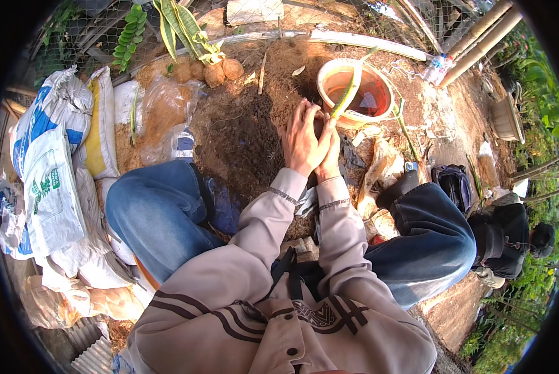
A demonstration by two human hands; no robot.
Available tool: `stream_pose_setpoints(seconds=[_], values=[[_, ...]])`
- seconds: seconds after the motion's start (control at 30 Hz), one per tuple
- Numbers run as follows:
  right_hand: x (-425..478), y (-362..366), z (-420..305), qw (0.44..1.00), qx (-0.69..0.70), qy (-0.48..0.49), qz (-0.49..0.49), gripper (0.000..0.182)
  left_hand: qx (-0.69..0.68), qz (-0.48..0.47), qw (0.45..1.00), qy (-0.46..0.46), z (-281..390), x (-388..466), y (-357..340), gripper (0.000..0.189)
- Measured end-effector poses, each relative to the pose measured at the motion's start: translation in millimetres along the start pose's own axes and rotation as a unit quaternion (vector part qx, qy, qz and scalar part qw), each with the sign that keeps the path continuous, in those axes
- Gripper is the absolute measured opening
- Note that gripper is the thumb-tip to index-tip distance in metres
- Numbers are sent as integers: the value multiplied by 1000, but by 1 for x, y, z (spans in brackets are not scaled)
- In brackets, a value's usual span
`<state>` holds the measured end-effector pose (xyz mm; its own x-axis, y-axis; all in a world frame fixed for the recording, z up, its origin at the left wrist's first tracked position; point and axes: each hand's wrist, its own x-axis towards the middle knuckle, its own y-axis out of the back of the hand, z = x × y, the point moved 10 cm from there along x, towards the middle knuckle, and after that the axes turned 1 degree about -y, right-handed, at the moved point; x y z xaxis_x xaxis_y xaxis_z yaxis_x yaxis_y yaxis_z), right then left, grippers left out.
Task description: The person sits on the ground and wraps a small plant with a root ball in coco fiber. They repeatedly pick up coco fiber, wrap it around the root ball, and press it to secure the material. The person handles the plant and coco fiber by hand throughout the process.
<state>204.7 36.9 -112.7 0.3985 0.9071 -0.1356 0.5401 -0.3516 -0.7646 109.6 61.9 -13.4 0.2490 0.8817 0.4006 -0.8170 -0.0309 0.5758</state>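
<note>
My left hand and my right hand are cupped together over the soil, in front of my body. Between them sits a dark brown clump, mostly hidden by fingers. A yellow-edged snake plant leaf rises from this grip beside my right fingertips and leans over an orange plastic bucket. Whether the leaf is rooted in the clump cannot be seen. Dark loose soil is spread left of my hands, partly over blue sheeting.
Brown coir balls lie at the back, near a snake plant. Stacked sacks line the left side. Crumpled plastic and a dark backpack lie to the right. Another person is at far right.
</note>
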Motion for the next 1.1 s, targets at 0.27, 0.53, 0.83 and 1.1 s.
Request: stream_pose_setpoints(seconds=[0.27,0.53,0.83,1.1], values=[[-2,-10,-2,999,-6,-29,43,54,-145,-60,985,75,-34,-6,-22,39],[21,-47,-55,930,-368,8,-12,99,-539,-35,727,423,-106,-23,-34,52],[24,-50,-41,862,-504,31,47,90,-591,-65,713,373,-85,-25,-50,59],[19,-45,-36,856,-514,24,54,96,-526,-8,785,328,-76,-21,-45,45]])
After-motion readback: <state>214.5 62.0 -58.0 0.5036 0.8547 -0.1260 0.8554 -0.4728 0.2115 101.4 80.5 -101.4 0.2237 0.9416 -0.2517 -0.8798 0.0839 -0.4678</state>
